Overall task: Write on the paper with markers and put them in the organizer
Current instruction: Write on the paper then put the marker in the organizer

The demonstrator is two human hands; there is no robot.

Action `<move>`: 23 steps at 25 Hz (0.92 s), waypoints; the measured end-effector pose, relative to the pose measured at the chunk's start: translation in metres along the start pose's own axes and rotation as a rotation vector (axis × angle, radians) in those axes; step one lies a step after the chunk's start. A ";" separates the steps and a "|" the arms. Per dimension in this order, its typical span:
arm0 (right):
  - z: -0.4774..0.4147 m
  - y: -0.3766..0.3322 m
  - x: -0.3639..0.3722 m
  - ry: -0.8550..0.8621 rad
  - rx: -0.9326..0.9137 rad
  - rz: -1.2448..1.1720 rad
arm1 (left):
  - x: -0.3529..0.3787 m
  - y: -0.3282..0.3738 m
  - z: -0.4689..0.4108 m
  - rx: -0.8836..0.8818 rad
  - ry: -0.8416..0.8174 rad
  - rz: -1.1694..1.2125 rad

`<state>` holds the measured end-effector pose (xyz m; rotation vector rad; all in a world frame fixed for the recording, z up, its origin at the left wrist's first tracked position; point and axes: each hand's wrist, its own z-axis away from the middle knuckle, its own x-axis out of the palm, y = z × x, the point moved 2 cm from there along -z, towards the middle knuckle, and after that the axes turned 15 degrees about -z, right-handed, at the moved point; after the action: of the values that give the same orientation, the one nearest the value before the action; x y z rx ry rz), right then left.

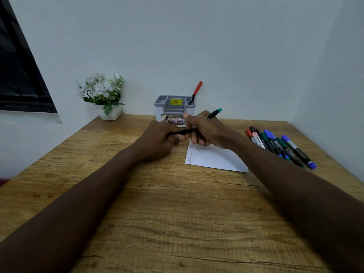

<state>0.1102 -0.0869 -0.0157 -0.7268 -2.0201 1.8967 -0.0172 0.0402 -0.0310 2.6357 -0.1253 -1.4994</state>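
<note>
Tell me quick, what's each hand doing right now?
Left hand: closed, gripping one end of the teal-tipped marker.
Right hand: closed, gripping the same marker's barrel.

Teal-ended marker (pixel 213 113) held above white paper (pixel 214 158), loose markers (pixel 279 146) beside it, red marker (pixel 197 89) in grey organizer (pixel 163 99)

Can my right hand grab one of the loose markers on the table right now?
Probably not yet: the right hand grips the teal-capped marker, the left hand on its other end. Nothing blocks the way to the loose markers.
</note>
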 end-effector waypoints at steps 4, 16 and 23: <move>0.005 0.000 -0.006 -0.133 0.177 -0.180 | -0.005 -0.001 -0.002 -0.025 -0.163 0.062; 0.019 -0.018 -0.066 -0.146 0.134 -0.354 | -0.009 -0.011 0.003 -0.263 -0.492 0.592; 0.016 0.007 -0.055 -0.107 0.050 -0.216 | 0.010 0.010 -0.003 -0.205 -0.359 0.380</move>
<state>0.1492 -0.1298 -0.0169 -0.3846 -2.0138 1.8873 -0.0102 0.0295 -0.0365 2.0222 -0.4461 -1.7161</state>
